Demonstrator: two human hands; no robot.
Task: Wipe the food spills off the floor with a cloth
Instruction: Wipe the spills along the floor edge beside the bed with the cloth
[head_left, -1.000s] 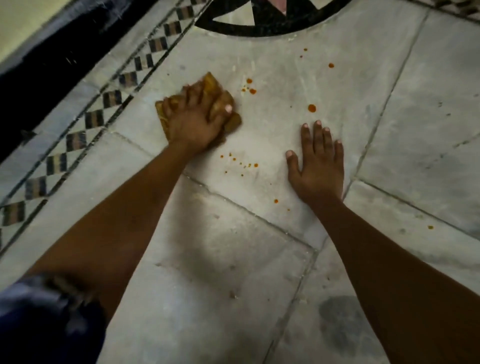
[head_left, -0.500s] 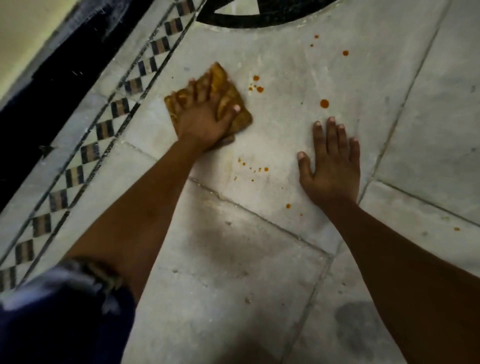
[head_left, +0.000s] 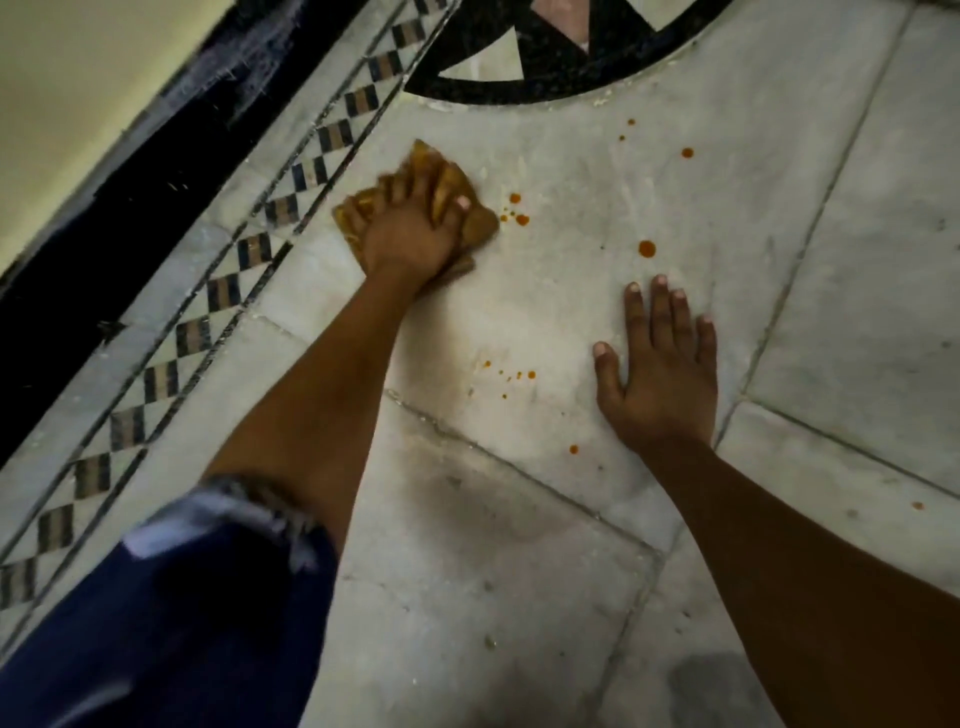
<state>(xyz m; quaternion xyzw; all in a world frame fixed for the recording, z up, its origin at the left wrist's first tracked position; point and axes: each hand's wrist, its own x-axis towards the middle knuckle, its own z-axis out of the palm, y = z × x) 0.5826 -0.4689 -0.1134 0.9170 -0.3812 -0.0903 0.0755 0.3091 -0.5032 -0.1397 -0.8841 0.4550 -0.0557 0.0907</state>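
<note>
The floor (head_left: 597, 322) is pale stone with a checkered strip along its left side and a dark ring at the top edge. The left hand (head_left: 410, 228) presses down on a yellow cloth (head_left: 480, 226) near that strip, fingers curled around it, and the right hand (head_left: 657, 374) lies flat and open on the floor well apart from it. Small orange spills (head_left: 647, 249) dot the floor between and around the hands, some just beside the cloth.

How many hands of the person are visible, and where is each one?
2. The left hand presses the yellow cloth on the marble floor; the right hand lies flat on the floor, apart from the cloth.
</note>
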